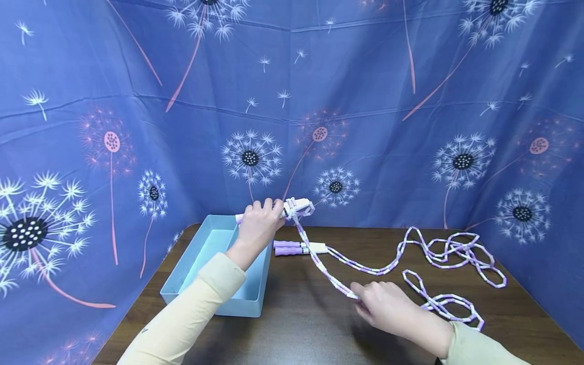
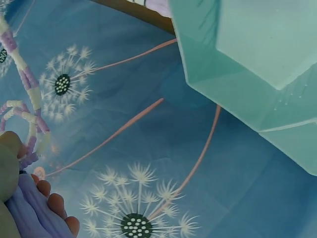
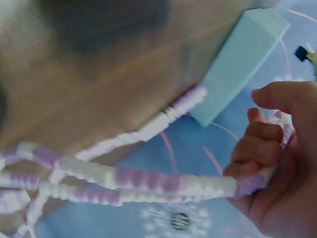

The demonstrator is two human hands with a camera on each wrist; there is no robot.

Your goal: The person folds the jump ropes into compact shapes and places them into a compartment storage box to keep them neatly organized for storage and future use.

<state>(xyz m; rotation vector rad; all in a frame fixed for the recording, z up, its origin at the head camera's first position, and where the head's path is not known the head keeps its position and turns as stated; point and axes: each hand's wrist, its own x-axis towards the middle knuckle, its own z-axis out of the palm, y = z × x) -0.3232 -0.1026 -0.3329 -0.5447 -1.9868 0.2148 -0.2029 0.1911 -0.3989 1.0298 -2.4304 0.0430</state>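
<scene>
In the head view, my left hand [image 1: 259,226] grips the purple-and-white handle of a beaded jump rope above the right rim of a blue bin. Its purple ridged grip [image 2: 37,206] shows between the fingers in the left wrist view. Beaded rope is looped around the handle's white end [image 1: 298,205]. From there doubled strands [image 1: 324,271] slant down to my right hand [image 1: 388,306], whose fingers curl round them. In the right wrist view, the purple and white beads [image 3: 148,179] run into that fist. A second handle [image 1: 292,248] lies on the table beside the bin.
The light blue bin [image 1: 237,308] stands at the left on a dark wooden table [image 1: 296,334]. Loose beaded rope [image 1: 456,251] lies in tangled loops at the right, some behind my right hand. A blue dandelion-print cloth [image 1: 283,66] hangs behind and at both sides.
</scene>
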